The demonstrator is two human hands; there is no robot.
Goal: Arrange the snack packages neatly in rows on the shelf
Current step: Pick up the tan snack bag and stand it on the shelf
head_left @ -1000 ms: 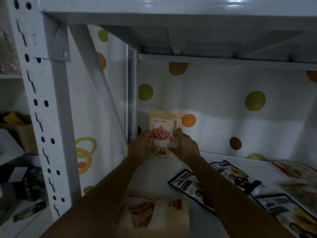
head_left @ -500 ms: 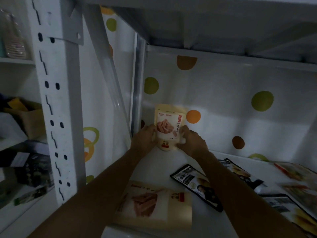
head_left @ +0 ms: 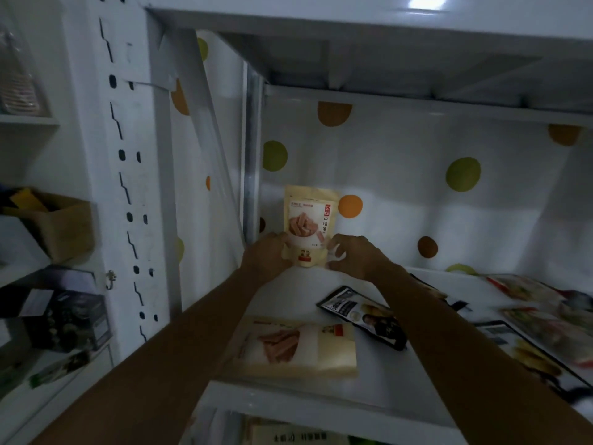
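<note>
Pouch (head_left: 310, 220) upright, back-left corner; left hand (head_left: 266, 259), right hand (head_left: 354, 255) gripping base.

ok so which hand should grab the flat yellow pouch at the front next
Probably left: the flat yellow pouch lies right beside the forearm of the left hand; the right hand reaches in over the black packet.

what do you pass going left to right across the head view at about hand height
cardboard box → perforated shelf post → left hand → upright yellow pouch → right hand → brown dot → blurred packets lying flat, far right
</note>
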